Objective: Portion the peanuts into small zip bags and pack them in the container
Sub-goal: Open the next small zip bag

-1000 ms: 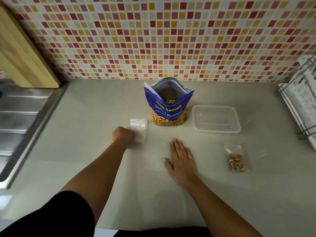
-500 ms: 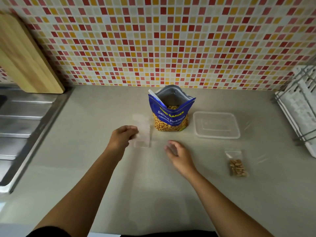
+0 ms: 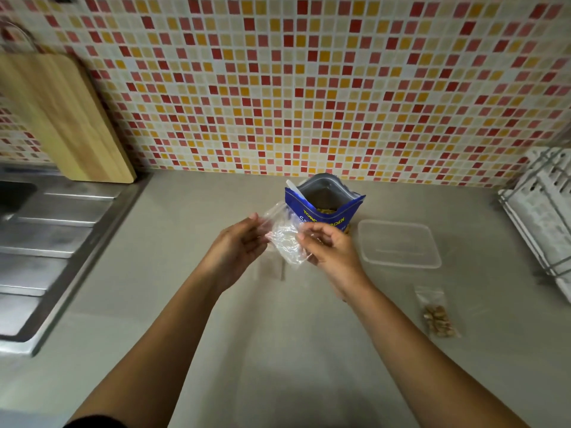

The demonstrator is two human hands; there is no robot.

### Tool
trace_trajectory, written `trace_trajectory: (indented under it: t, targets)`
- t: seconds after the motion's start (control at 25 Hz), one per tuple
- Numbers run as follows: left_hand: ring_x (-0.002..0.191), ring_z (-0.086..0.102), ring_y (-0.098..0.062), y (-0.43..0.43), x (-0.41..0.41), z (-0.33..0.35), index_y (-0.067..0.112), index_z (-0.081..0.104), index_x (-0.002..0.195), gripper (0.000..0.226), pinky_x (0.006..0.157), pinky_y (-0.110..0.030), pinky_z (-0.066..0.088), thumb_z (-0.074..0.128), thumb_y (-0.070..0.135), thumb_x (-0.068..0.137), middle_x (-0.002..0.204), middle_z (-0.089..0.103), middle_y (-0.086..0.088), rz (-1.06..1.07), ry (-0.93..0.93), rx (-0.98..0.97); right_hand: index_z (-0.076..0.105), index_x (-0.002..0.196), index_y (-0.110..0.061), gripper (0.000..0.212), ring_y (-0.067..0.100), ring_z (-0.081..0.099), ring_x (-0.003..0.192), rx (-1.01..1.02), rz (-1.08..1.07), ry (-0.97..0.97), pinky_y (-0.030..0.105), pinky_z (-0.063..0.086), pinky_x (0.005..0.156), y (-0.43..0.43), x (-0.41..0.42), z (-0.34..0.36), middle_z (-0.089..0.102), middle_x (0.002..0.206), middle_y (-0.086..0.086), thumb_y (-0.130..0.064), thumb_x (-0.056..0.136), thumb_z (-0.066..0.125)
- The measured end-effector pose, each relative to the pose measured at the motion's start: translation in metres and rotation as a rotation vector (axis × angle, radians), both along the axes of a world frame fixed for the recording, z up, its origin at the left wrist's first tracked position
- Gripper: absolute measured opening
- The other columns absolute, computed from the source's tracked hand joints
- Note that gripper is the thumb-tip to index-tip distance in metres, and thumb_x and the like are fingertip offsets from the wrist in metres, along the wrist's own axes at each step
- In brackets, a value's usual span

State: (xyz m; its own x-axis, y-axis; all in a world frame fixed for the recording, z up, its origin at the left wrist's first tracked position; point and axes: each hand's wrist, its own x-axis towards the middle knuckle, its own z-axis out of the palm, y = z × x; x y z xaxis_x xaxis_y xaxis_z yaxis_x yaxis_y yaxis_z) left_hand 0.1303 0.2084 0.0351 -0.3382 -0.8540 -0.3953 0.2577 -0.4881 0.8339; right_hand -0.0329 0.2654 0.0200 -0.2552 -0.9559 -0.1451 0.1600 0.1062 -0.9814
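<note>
grey counter (image 3: 278, 350) runs wide and open near me, bounded by the sink (image 3: 46, 242) on the left edge and a white rack (image 3: 547, 211) on the right. a filled bag (image 3: 438, 316) of peanuts lies flat to the right, well apart from the rest. over mid-counter my left hand (image 3: 238, 251) pinches the upper left edge of an empty bag (image 3: 284, 239), and my right hand (image 3: 332, 254) pinches its right side with curled fingers. half a second ago that bag was low at the counter in the left hand alone; now both hands hold it in the air. beyond, the clear container (image 3: 400, 244) sits just right of the open blue pouch (image 3: 327, 208), which has peanuts inside and a white handle (image 3: 295, 189) poking out. far left, a board (image 3: 61, 118) leans on the tiled wall (image 3: 309, 88).
</note>
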Motion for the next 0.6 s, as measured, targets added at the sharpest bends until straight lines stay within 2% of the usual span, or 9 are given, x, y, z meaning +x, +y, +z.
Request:
trace_trajectory:
  t: [0.08,0.2,0.36,0.48,0.6]
  targets:
    - [0.08,0.07,-0.012,-0.009,-0.004,0.014,0.013,0.071,0.09,0.023,0.072,-0.024,0.055,0.05,0.022,0.094,0.086,0.074,-0.001,-0.083,-0.023,-0.084,0.067,0.09,-0.022,0.013,-0.004,0.061,0.062,-0.023,0.04,0.097,0.014,0.047,0.057,0.002,-0.015,0.017,0.067,0.076,-0.01,-0.011,0.084,0.067]
    - [0.078,0.07,-0.014,-0.015,-0.017,0.025,0.006,0.07,0.097,0.019,0.068,-0.023,0.058,0.053,0.011,0.091,0.087,0.074,-0.006,-0.205,-0.078,-0.174,0.068,0.094,-0.024,0.016,0.004,0.067,0.075,-0.039,0.026,0.156,0.022,0.054,0.067,0.004,-0.034,0.029,0.071,0.088,-0.005,-0.014,0.083,0.068]
    - [0.075,0.07,-0.013,-0.016,-0.034,0.024,0.005,0.069,0.099,0.018,0.075,-0.027,0.058,0.054,0.008,0.089,0.081,0.074,-0.004,-0.229,-0.02,-0.186,0.064,0.099,-0.024,0.025,0.008,0.07,0.08,-0.05,-0.048,0.058,0.024,0.057,0.071,0.007,-0.049,0.035,0.072,0.091,-0.004,-0.011,0.079,0.071]
    - [0.08,0.071,-0.015,-0.014,-0.043,0.022,0.006,0.071,0.095,0.019,0.08,-0.03,0.057,0.053,0.006,0.09,0.087,0.074,-0.007,-0.226,-0.005,-0.191,0.063,0.1,-0.023,0.034,0.013,0.07,0.083,-0.061,-0.052,0.044,0.026,0.057,0.07,0.009,-0.058,0.035,0.073,0.091,-0.001,-0.005,0.074,0.074]
    - [0.075,0.071,-0.015,-0.013,-0.049,0.025,0.008,0.071,0.089,0.019,0.073,-0.028,0.058,0.054,-0.001,0.089,0.084,0.073,-0.006,-0.199,-0.048,-0.171,0.062,0.101,-0.022,0.035,0.012,0.07,0.082,-0.061,-0.072,0.055,0.024,0.055,0.067,0.008,-0.065,0.038,0.074,0.089,-0.001,-0.004,0.074,0.074]
